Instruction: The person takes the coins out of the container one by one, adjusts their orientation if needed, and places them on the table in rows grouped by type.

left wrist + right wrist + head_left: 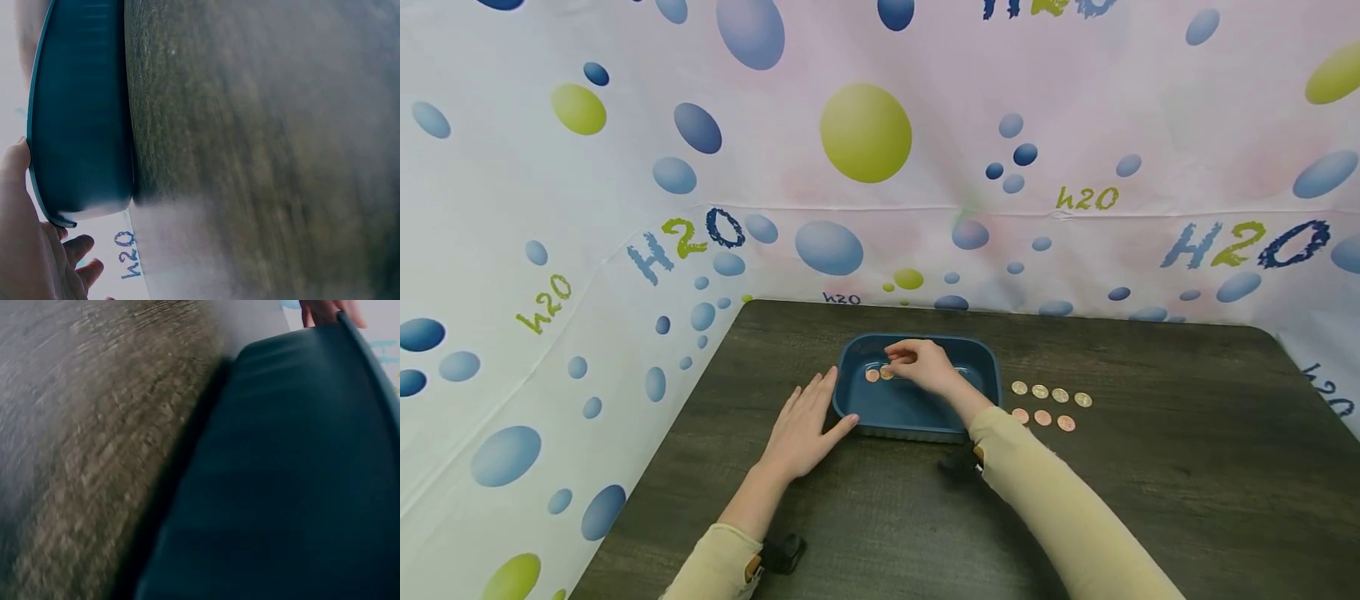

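Observation:
A dark blue rectangular tray (pixel 895 417) stands on the table, with a copper coin (pixel 872 376) and a golden coin (pixel 887 372) lying at its left inside. My right hand (pixel 925 367) reaches into the tray from the right, fingers bent, tips beside the golden coin. Whether they pinch a coin is too small to tell. Against the tray's left side rests my left hand (pixel 801 429), fingers extended and thumb at the near left corner. The left wrist view shows that thumb at the rim of the tray (pixel 81 112). In the right wrist view, the tray wall (pixel 294 456) hides the right fingers.
Right of the tray, several golden coins (pixel 1040 391) form a row on the dark wooden table (pixel 1187 433). Below them lies a row of three copper coins (pixel 1042 418). A white curtain with coloured dots (pixel 925 183) hangs behind the table and along its left.

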Demonstrator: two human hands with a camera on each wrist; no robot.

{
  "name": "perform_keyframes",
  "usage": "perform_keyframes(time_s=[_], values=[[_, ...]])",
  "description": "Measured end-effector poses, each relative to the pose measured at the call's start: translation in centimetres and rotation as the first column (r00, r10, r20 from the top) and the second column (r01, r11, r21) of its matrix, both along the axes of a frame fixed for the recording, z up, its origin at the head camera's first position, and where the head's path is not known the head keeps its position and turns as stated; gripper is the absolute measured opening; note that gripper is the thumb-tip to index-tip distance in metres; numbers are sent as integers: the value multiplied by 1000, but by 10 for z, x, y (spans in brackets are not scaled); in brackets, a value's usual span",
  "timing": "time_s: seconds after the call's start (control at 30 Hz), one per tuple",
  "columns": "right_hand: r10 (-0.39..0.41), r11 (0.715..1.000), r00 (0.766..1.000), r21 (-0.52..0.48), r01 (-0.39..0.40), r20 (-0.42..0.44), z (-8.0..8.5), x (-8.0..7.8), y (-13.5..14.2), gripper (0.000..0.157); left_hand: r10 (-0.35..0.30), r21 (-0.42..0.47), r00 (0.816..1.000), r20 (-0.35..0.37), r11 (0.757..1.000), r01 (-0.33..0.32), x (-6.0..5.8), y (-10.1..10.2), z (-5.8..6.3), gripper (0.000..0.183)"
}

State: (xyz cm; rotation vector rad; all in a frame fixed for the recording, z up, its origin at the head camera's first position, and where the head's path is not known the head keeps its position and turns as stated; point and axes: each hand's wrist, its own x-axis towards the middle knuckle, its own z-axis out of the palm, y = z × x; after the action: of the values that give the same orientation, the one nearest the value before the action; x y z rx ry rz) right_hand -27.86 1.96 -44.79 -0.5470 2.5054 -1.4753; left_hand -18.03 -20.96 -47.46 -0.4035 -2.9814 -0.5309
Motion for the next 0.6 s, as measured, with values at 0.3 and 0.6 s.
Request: perform_keyframes(time_s=[0.3, 0.6], values=[[70, 996, 997, 57, -67, -44, -17, -7, -3, 32, -5, 14, 1000, -1, 1000, 5, 0, 0, 1, 88], [102, 967, 992, 240, -81, -77, -19, -5, -13, 38, -4, 11, 1000, 2, 1000, 4, 0, -2, 0, 87]])
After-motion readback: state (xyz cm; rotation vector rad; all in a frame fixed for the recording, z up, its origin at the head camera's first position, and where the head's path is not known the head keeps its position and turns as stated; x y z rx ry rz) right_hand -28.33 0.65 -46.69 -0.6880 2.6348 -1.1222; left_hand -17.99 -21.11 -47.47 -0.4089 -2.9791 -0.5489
